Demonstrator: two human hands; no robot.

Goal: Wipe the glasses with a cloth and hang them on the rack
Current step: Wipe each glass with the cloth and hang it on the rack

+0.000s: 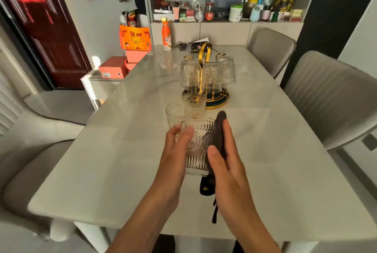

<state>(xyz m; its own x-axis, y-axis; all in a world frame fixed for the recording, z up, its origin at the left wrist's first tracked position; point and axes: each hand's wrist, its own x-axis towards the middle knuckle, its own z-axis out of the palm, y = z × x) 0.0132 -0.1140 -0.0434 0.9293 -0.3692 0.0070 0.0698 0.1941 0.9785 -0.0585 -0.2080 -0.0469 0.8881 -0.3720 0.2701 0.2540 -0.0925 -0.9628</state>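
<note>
Forearms: nearest my view, both reaching out over the bench (81,181) edge.
Left hand (175,150): I see its fingers curled round the held glass (199,146), gripping it from the left side.
Right hand (228,159): fingers nearly straight, pressing the dark cloth (219,136) flat against the right side of that glass; a tail of the cloth hangs below the palm.
Held glass: between my two hands, lifted above the bench, mouth pointing away from me.
Waiting glasses: glass one (177,114) stands upright just beyond the left hand, and glass two (194,100) sits just past it, against the base of the rack (204,63).
Rack: well ahead of both hands, gold frame, with three hung glasses (211,75) upside down on it.
Progress: I judge three done, one mid-wipe, two untouched; so about half remains, plus three hangings.
Writing: the orange bag (134,37) far beyond the left hand carries printed characters I cannot read; a dark box (196,46) behind the rack shows "PINO", cut off.
</note>
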